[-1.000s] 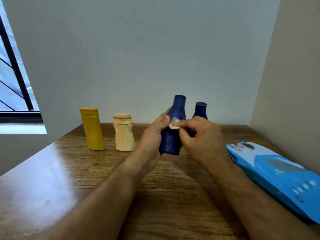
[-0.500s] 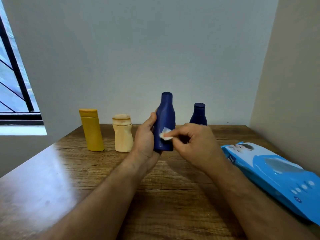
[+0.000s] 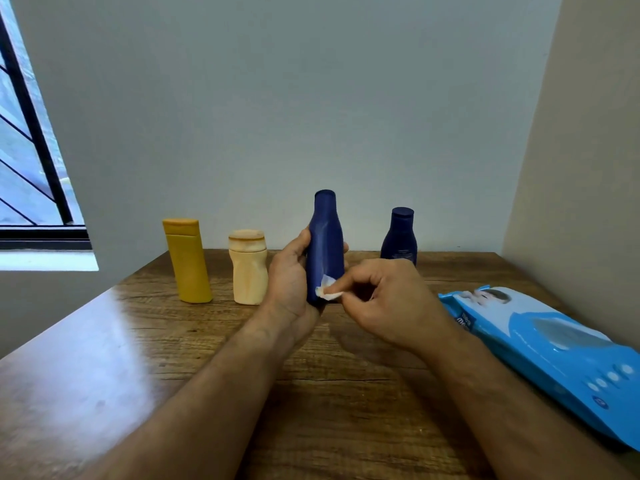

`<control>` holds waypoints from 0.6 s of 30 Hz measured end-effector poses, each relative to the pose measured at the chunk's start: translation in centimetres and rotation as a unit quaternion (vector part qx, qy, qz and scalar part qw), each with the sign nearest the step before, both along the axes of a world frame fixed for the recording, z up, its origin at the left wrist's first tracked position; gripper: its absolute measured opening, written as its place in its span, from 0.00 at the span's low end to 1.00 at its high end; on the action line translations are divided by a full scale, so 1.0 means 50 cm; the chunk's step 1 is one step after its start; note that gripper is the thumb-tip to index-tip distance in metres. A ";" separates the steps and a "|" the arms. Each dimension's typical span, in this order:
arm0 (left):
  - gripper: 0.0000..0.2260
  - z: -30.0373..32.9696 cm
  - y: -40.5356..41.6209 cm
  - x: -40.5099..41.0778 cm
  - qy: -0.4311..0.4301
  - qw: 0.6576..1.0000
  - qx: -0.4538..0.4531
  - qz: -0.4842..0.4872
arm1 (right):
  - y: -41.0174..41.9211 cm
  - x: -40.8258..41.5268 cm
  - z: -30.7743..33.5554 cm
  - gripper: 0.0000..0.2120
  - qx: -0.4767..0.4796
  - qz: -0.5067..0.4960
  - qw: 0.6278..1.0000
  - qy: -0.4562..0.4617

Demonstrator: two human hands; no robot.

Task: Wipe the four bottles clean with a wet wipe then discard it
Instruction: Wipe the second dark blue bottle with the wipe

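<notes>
Head view: the left hand (image 3: 289,282) gripped the tall blue bottle (image 3: 325,244) around its lower body and held it upright, its base at the palm, above the table (image 3: 104,358). The right hand (image 3: 388,303) was closed on a small white wipe (image 3: 326,292), pinched between thumb and fingertips and pressed against the lower right side of that bottle. The short blue bottle (image 3: 400,237) stood upright on the far part of the table, just right of the held bottle and behind the right hand. The cream bottle (image 3: 248,271) stood just left of the left hand, apart from it, and the yellow bottle (image 3: 188,261) stood further left, leaning slightly. A blue wipe pack (image 3: 554,355) lay flat at the table's right edge, near the right forearm. A window (image 3: 24,161) with black bars occupied the far left.
</notes>
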State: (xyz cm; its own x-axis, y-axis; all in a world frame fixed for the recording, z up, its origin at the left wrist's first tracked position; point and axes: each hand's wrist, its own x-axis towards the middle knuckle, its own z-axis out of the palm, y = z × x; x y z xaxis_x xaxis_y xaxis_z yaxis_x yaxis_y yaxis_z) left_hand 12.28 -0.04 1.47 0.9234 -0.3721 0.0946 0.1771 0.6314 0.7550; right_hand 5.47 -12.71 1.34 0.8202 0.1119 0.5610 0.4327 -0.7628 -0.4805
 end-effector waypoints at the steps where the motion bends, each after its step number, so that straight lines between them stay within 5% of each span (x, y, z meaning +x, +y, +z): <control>1: 0.18 -0.002 -0.002 -0.004 -0.005 1.000 0.014 -0.008 | 0.000 0.000 0.001 0.09 0.018 -0.013 0.999 -0.022; 7: 0.16 -0.019 -0.024 -0.030 -0.048 0.992 0.096 -0.063 | -0.009 0.004 0.012 0.08 0.153 -0.132 0.963 -0.177; 14: 0.17 -0.015 -0.013 0.003 0.020 0.999 0.031 0.006 | 0.004 -0.008 0.003 0.07 0.017 0.027 0.999 0.044; 18: 0.19 -0.018 -0.011 0.001 -0.011 0.998 0.053 -0.027 | 0.001 -0.002 0.001 0.08 0.023 -0.010 1.000 -0.012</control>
